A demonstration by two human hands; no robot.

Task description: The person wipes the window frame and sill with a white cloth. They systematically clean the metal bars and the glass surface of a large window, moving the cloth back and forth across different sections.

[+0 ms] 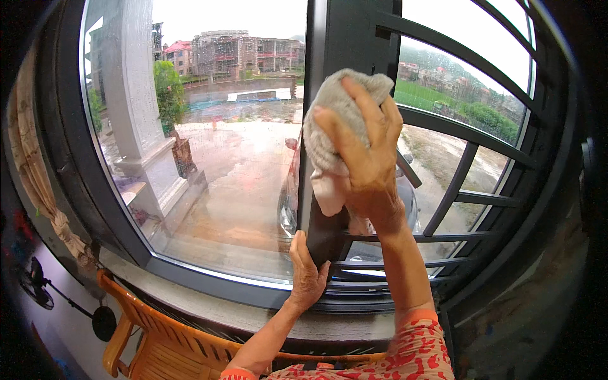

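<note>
My right hand (375, 166) is spread over a bunched grey cloth (323, 154) and presses it against the dark upright frame (342, 38) of the window. A paler corner of the cloth hangs below the palm. Lower down, my left hand (308, 273) grips the edge of the same upright, its fingers pointing up along the edge and the thumb to the right. Left of the upright is a large glass pane (234, 171), wet with droplets in its upper part.
Dark metal bars (451, 190) cross the window's right side. Below runs a pale stone sill (253, 307), with an orange wooden bench (171, 348) beneath it. A tied beige curtain (44, 183) hangs at the left. Outside are a parked car (286, 218) and a white pillar (136, 95).
</note>
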